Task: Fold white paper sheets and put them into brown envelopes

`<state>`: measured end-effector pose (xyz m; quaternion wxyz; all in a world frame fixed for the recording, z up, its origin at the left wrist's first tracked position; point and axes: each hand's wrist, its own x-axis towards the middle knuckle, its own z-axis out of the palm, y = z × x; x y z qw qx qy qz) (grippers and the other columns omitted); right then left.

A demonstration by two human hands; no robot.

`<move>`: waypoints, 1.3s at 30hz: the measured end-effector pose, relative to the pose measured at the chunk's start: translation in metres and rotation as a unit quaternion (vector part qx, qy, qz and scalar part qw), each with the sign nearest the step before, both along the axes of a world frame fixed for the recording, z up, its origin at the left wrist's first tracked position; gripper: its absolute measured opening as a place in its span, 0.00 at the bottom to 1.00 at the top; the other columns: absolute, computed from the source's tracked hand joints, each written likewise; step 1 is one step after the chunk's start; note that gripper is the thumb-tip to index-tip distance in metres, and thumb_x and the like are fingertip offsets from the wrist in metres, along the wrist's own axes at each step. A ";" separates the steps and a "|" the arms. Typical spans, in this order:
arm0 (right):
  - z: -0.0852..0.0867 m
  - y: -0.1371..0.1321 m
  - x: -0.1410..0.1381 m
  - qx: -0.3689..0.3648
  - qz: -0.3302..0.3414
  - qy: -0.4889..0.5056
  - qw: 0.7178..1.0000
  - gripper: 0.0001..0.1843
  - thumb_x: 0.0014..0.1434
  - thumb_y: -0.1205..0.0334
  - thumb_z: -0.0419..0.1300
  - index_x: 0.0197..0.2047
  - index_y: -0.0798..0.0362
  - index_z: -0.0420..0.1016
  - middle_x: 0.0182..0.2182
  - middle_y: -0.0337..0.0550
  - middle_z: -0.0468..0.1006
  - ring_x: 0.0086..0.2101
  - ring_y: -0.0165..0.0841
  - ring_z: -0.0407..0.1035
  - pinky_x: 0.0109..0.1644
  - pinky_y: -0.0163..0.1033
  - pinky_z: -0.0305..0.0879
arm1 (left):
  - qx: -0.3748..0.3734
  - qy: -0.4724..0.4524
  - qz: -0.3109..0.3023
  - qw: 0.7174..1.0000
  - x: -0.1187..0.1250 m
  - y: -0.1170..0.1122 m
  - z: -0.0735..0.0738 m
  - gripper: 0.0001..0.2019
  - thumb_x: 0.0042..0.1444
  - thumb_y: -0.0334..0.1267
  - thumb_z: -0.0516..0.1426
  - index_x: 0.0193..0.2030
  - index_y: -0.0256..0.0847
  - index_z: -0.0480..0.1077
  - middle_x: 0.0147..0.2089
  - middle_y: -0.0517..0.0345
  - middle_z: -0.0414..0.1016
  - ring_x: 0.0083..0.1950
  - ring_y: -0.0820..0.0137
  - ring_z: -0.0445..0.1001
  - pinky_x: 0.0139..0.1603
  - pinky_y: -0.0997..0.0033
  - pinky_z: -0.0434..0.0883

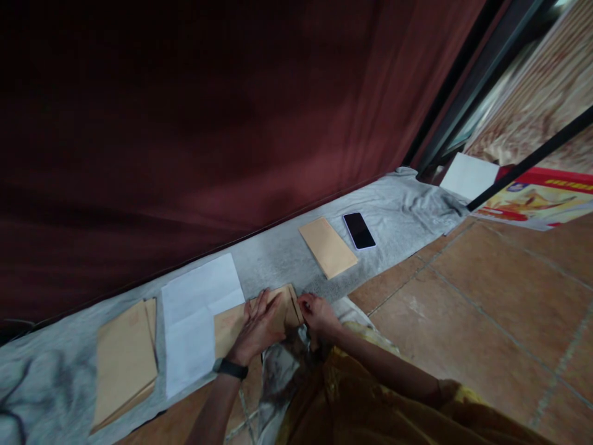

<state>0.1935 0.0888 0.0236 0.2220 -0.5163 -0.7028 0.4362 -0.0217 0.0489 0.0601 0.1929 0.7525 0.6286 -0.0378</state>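
A brown paper envelope [228,329] lies in front of me, partly over some white paper sheets [188,337]. My left hand [260,327], with a dark band at the wrist, rests flat on it with fingers spread. At the envelope's right end, my right hand [319,316] has its fingers pinched on the edge, where a flap seems to be. The fingertips there are partly hidden. Further right lies another brown envelope [327,247], apart from both hands. A small pile of brown envelopes [126,361] sits at the left.
A phone [359,231] lies face up beside the right envelope. Everything rests on a grey cloth [273,259] along a dark red panel [208,154]. Orange floor tiles [472,309] are at right, with a dark pole [528,162] and a red and yellow box [546,198].
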 end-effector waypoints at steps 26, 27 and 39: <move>0.004 0.065 -0.050 0.035 0.110 -0.036 0.993 0.08 0.53 0.74 0.60 0.33 0.53 0.78 0.37 0.45 0.78 0.46 0.40 0.69 0.58 0.46 0.61 | 0.223 0.080 0.030 0.971 0.080 -0.068 -0.038 0.41 0.58 0.25 0.47 0.77 0.45 0.38 0.79 0.50 0.44 0.78 0.57 0.43 0.74 0.40 0.54; 0.007 0.067 -0.048 0.017 0.116 -0.022 0.993 0.08 0.52 0.74 0.60 0.31 0.53 0.77 0.34 0.43 0.78 0.43 0.38 0.70 0.54 0.43 0.63 | 0.224 0.083 0.034 0.971 0.082 -0.071 -0.037 0.41 0.58 0.24 0.47 0.77 0.45 0.38 0.79 0.51 0.44 0.78 0.58 0.44 0.74 0.40 0.55; -0.002 0.041 0.008 -0.148 -0.135 0.264 0.943 0.18 0.53 0.43 0.60 0.29 0.48 0.65 0.28 0.40 0.72 0.31 0.35 0.69 0.37 0.39 0.68 | 0.282 0.036 0.052 0.957 0.085 -0.073 -0.005 0.37 0.64 0.35 0.51 0.77 0.47 0.39 0.79 0.50 0.42 0.79 0.53 0.43 0.73 0.40 0.57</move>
